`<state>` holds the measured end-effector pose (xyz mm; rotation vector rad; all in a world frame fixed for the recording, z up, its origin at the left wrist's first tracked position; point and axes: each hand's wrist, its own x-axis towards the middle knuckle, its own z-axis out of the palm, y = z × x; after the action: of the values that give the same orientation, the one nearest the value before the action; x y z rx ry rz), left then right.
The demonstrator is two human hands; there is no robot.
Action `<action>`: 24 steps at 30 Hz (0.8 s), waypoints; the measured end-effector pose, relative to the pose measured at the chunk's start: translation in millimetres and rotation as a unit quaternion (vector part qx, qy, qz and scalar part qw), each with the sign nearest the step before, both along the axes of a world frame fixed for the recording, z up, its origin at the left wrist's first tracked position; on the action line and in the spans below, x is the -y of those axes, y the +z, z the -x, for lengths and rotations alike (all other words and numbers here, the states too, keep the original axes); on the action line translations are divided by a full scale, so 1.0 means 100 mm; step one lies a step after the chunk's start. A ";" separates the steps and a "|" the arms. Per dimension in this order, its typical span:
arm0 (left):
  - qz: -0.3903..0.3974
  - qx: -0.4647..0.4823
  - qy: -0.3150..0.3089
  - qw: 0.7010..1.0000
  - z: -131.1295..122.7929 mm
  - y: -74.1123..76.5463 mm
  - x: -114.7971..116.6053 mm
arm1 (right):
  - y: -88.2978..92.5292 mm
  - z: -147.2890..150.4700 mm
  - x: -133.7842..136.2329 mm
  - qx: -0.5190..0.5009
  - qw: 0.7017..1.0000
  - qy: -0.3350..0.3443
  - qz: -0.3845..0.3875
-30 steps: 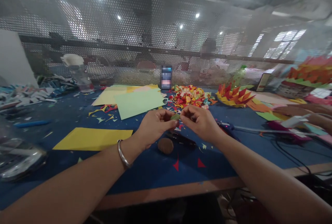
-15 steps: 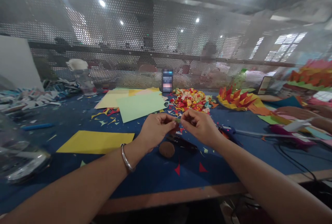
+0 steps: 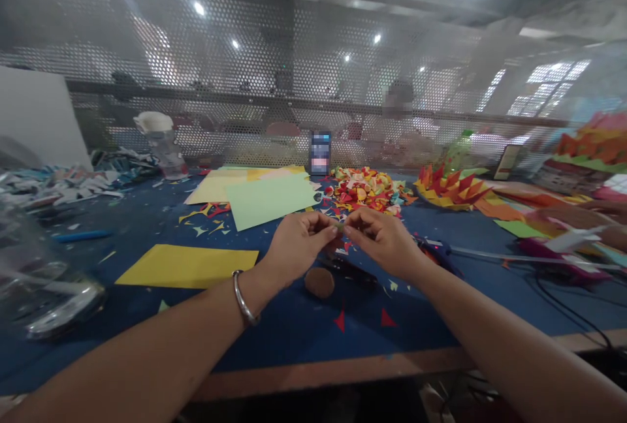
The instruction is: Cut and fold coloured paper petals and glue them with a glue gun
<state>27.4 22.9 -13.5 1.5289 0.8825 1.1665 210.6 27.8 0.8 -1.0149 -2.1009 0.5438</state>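
Note:
My left hand, with a silver bangle at its wrist, is closed in a pinch. Fingertip to fingertip with it is my right hand, also pinching. Between them shows a sliver of a small green paper piece, mostly hidden by the fingers. Below the hands lie a round brown disc and a dark, slender tool whose kind I cannot make out. A dark blue glue gun with a long clear stick rests beside my right wrist.
A yellow sheet and a pale green sheet lie to the left. Behind the hands is a heap of curled paper pieces. A phone stands against the mesh. At right, another person's hand is near a purple glue gun.
The whole view has shifted slightly, so things appear a little further right. My hands stay pinched together on the small green paper piece, with only slight finger movement.

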 end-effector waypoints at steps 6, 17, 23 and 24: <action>-0.053 -0.074 0.012 0.996 0.00 -0.01 -0.01 | 0.01 -0.01 0.01 0.009 1.000 0.005 0.005; -0.149 -0.252 0.054 0.955 0.07 0.07 0.01 | 0.01 -0.01 0.03 0.027 0.999 0.025 0.013; -0.114 -0.227 0.042 0.966 0.19 0.09 -0.06 | 0.03 -0.04 0.02 -0.005 0.999 0.025 0.034; -0.109 -0.215 0.044 0.969 0.19 0.10 -0.06 | 0.03 -0.04 0.02 -0.007 0.999 0.023 0.035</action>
<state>8.1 28.9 -3.7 1.9869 1.1455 1.0350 214.6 25.6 4.2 -1.0002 -2.1112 0.6487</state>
